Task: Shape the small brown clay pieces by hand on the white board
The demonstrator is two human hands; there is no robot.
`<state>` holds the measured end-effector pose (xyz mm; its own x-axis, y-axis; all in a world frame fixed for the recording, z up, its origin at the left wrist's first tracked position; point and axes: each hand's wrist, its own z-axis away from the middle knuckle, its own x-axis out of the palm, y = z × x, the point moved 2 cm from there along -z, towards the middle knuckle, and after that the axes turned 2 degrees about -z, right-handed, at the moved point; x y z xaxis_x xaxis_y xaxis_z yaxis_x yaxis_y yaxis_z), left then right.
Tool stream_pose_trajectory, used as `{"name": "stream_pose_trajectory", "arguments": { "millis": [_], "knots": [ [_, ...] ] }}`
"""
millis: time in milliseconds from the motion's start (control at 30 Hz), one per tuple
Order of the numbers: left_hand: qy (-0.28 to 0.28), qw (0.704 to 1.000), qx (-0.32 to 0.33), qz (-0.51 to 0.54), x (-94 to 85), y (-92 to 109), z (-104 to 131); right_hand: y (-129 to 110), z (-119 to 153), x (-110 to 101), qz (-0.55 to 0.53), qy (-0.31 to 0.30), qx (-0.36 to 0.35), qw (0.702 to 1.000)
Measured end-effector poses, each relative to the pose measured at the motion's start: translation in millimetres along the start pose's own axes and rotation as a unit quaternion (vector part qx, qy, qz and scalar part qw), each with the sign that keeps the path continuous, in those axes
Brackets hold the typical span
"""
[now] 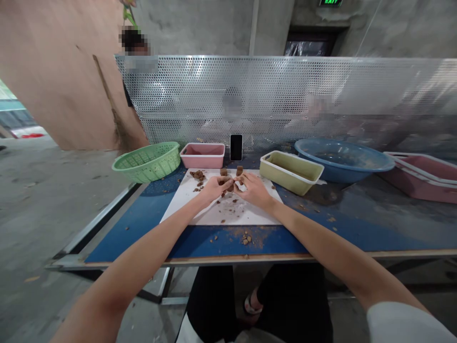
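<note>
My left hand (215,187) and my right hand (254,190) meet over a white board (200,216), fingers closed in a pinch. Between their fingertips is a small brown lump (230,187), crumbly and earth-like; the fingers partly cover it. Just beyond the hands stand two brown blocks, one on the left (223,172) and one on the right (239,169). Broken brown pieces (197,175) lie at the board's far left, and crumbs are scattered below my hands.
A green basket (146,164), a pink bin (203,156), a phone (236,147), a yellow-green bin (291,172), a blue basin (342,159) and red-pink bins (424,176) line the blue table's (143,233) back. Behind rises a perforated metal screen (267,95); a person (134,71) is beyond it.
</note>
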<state>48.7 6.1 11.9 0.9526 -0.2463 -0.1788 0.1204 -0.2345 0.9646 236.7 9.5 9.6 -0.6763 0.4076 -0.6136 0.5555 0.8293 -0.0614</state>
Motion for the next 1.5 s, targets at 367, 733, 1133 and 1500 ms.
{"name": "stream_pose_trajectory", "arguments": {
  "millis": [367,733,1133,1500],
  "knots": [
    [-0.013,0.998,0.030,-0.058,1.5,-3.6,-2.7,-0.2,2.1,5.7,0.029,0.062,-0.053,0.996],
    [-0.002,1.000,-0.002,-0.020,2.8,-1.4,0.7,0.7,1.2,-0.6,-0.005,0.039,-0.032,0.999],
    [0.039,0.997,-0.035,0.058,-5.0,-1.4,1.0,3.8,-0.4,-2.8,-0.049,0.023,-0.018,0.998],
    [0.052,0.984,-0.043,0.162,-12.9,-1.9,0.3,4.5,-0.8,-5.5,-0.094,-0.050,0.007,0.994]
  ]
}}
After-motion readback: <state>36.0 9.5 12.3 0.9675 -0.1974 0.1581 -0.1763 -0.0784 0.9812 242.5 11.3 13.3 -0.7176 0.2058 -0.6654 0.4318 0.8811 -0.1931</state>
